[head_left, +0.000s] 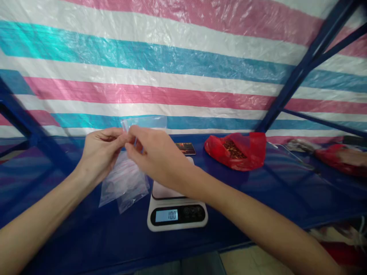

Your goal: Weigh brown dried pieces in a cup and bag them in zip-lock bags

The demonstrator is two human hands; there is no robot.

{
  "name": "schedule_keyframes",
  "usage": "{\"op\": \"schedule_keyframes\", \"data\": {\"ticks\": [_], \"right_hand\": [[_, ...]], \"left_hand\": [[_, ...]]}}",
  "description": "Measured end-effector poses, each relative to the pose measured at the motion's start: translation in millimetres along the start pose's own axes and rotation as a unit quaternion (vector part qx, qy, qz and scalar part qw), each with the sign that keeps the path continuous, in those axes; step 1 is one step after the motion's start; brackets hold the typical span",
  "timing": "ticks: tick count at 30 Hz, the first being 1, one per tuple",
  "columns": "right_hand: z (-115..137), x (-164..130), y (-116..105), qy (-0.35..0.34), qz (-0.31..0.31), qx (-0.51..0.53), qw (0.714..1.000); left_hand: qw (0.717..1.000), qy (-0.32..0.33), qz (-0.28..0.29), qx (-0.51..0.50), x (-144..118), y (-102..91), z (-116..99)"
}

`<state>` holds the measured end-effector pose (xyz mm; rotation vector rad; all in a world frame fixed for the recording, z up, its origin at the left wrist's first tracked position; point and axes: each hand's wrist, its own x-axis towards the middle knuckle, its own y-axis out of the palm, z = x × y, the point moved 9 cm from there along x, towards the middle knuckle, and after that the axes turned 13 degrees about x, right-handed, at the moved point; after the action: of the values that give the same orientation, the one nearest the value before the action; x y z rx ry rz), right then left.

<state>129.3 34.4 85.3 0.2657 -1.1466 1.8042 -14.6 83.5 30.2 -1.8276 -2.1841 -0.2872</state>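
Just above the blue table, my left hand [101, 149] and my right hand [151, 149] meet, fingers pinched together at the edge of a clear plastic bag [153, 122]. The bag extends up and right behind my right hand, and its contents cannot be made out. Beneath my hands lies a loose pile of clear plastic bags [126, 182]. To the right of that pile stands a white digital kitchen scale [177, 225], its display reading 10.0. My right hand and forearm hide much of its weighing plate.
An opened red plastic bag [250, 154] holds dried brown bits. Behind the scale lies a dark flat card-like object [186, 148]. At far right, another person's blurred hand [354, 156] is near a second red bag [329, 154]. Blue metal posts [289, 86] frame a striped tarp.
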Motion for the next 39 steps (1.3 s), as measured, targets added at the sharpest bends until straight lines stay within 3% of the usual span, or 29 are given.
{"op": "schedule_keyframes", "data": {"ticks": [3, 9, 12, 15, 21, 29, 36, 39], "right_hand": [[-17, 9, -19, 0.019, -0.025, 0.095, 0.995], [-56, 44, -66, 0.132, -0.048, 0.215, 0.967], [-73, 56, -84, 0.155, -0.012, 0.207, 0.966], [-85, 56, -85, 0.15, 0.061, 0.208, 0.965], [-109, 47, -78, 0.158, 0.1, 0.216, 0.958], [-141, 41, -69, 0.218, 0.11, 0.18, 0.953], [-141, 36, -76, 0.212, 0.165, 0.199, 0.942], [-143, 34, -81, 0.23, 0.165, 0.132, 0.95]], "left_hand": [[0.997, 0.066, 0.048, -0.014, 16, 26.2, -23], [0.981, 0.143, 0.128, 0.018, 64, 85.9, -60], [0.956, 0.203, 0.17, 0.129, 77, 111.6, -79], [0.924, 0.2, 0.227, 0.235, 81, 130.1, -76], [0.907, 0.131, 0.299, 0.268, 86, 134.3, -45], [0.866, 0.114, 0.387, 0.295, 85, 136.4, -17], [0.857, 0.121, 0.399, 0.303, 82, 136.3, -22], [0.856, 0.156, 0.366, 0.329, 83, 138.6, -28]]}}
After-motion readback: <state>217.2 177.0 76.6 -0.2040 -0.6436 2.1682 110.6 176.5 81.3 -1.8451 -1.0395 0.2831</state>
